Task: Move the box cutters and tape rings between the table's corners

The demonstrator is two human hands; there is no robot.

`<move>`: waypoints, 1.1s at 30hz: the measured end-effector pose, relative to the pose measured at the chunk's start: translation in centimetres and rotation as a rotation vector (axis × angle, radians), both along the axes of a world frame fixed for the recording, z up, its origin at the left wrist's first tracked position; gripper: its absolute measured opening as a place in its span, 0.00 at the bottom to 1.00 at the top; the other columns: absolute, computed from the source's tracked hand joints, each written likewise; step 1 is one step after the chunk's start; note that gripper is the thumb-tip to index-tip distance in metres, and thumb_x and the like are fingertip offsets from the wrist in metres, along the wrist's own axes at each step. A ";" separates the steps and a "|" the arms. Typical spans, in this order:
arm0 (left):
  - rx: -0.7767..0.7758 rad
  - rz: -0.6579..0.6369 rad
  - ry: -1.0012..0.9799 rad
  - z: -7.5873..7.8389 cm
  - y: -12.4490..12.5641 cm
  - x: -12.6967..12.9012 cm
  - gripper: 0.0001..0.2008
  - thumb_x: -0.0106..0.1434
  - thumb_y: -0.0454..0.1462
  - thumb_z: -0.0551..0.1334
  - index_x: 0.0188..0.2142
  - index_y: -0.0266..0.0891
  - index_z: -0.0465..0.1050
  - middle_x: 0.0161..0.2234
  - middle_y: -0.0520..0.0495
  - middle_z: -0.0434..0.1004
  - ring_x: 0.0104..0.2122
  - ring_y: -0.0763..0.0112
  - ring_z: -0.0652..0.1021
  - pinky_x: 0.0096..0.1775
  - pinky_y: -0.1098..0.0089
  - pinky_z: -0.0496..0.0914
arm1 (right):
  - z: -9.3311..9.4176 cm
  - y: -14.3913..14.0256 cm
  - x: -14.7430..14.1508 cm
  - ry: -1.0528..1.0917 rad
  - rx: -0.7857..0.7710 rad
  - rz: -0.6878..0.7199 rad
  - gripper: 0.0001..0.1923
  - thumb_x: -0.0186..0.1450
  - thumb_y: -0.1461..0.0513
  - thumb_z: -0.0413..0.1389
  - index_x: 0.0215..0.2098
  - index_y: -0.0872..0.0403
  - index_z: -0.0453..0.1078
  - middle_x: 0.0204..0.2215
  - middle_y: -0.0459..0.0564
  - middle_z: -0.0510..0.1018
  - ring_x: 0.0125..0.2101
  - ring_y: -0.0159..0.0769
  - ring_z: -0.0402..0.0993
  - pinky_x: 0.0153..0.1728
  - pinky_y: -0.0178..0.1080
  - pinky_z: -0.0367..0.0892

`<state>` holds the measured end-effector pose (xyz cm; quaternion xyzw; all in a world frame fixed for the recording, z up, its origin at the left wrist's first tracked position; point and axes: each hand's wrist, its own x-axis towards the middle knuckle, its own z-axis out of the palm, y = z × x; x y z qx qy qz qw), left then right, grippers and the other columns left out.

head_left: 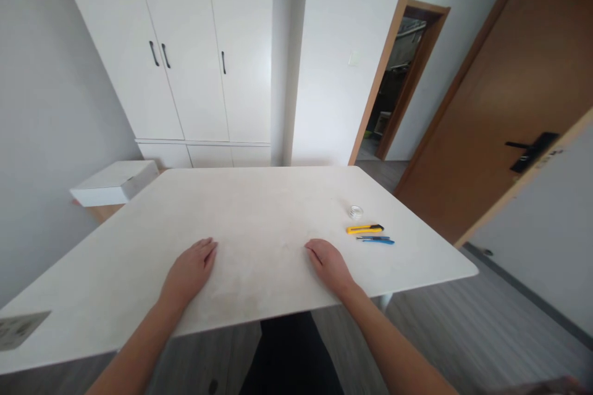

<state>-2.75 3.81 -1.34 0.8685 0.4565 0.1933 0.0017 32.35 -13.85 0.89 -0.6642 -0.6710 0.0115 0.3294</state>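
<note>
We see a white wardrobe (pixel 194 49) filling the back wall, and a brown door (pixel 519 105) standing open well to the right of the surface (pixel 259 210), which is pale and broad. A white box (pixel 115 182) sits just off the surface's far left corner. Our left hand (pixel 189 271) lies palm down on the surface near its front edge, fingers (pixel 206 247) pressed together and flat, holding nothing. Our right hand (pixel 330 265) rests the same way, fingers (pixel 315 250) together, empty. Nearest to it, toward the surface's right side, lie a yellow utility knife (pixel 364 229), just in front of that a blue pen (pixel 376 239), and beyond the knife a small roll of clear tape (pixel 355 212).
</note>
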 end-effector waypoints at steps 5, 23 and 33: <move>0.009 -0.018 -0.012 -1.2 1.1 -0.4 0.30 0.67 0.48 0.45 0.50 0.34 0.79 0.54 0.38 0.77 0.56 0.57 0.77 0.62 0.60 0.66 | 1.3 -5.1 9.5 -0.066 0.006 -0.368 0.16 0.69 0.62 0.48 0.42 0.52 0.79 0.44 0.56 0.82 0.47 0.45 0.76 0.55 0.47 0.67; 0.002 -0.011 -0.067 -2.4 1.9 -0.9 0.28 0.66 0.49 0.47 0.48 0.39 0.80 0.55 0.41 0.78 0.56 0.56 0.76 0.62 0.59 0.66 | 3.3 -4.9 16.9 -0.307 -0.395 -0.489 0.11 0.64 0.69 0.53 0.40 0.54 0.76 0.42 0.54 0.80 0.47 0.42 0.72 0.50 0.39 0.64; -0.019 -0.001 -0.062 -2.5 2.0 -0.9 0.29 0.66 0.50 0.47 0.49 0.37 0.80 0.55 0.40 0.77 0.56 0.55 0.76 0.61 0.58 0.66 | 4.7 -3.0 18.8 -0.140 -0.453 -0.389 0.19 0.64 0.65 0.56 0.54 0.55 0.73 0.55 0.55 0.76 0.55 0.43 0.71 0.56 0.41 0.63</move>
